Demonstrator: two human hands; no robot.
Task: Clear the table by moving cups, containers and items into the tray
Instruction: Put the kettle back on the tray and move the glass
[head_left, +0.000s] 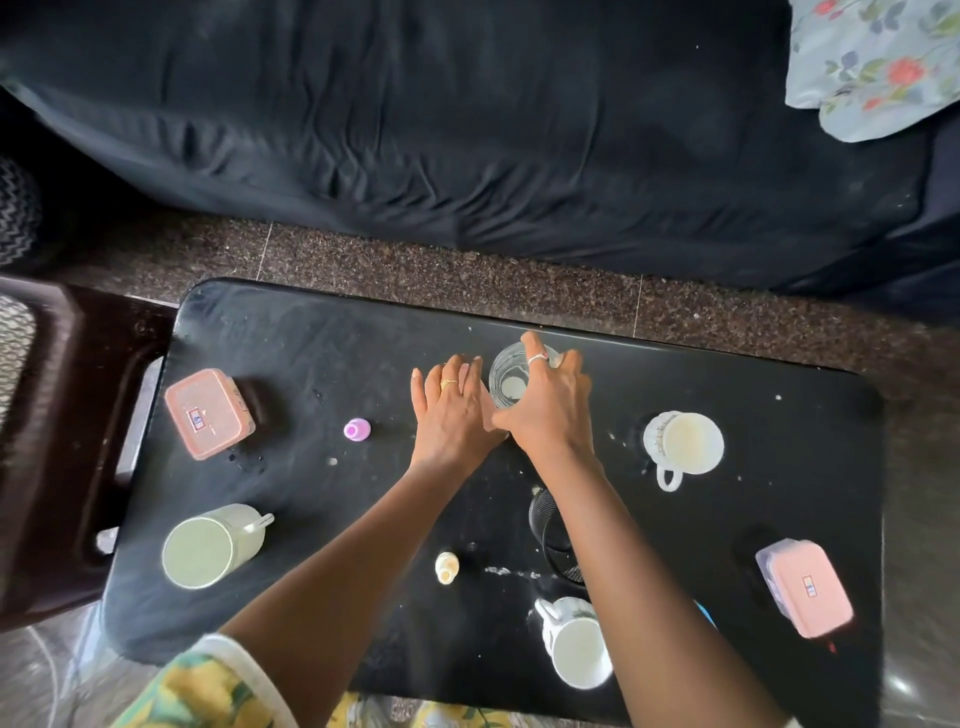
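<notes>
Gripping clear glass tumbler (511, 382) near far edge of black table (311, 338) with right hand (550, 410), probably to lift it trayward, left hand (452, 410) laid flat, fingers straight, just beside it; can't read small red-blue stickers on left pink-lidded box (208, 413) or right pink-lidded box (805, 592).

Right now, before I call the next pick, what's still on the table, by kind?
Clear glass: 1
White cups: 2, right and near
Pink-lidded boxes: 2, left and right
Green-lidded jug: 1
Small bottles: 2, purple and cream
Black mesh item: 1, partly behind an arm
Total: 9
Uncounted: a blue sliver, mostly hidden.
</notes>
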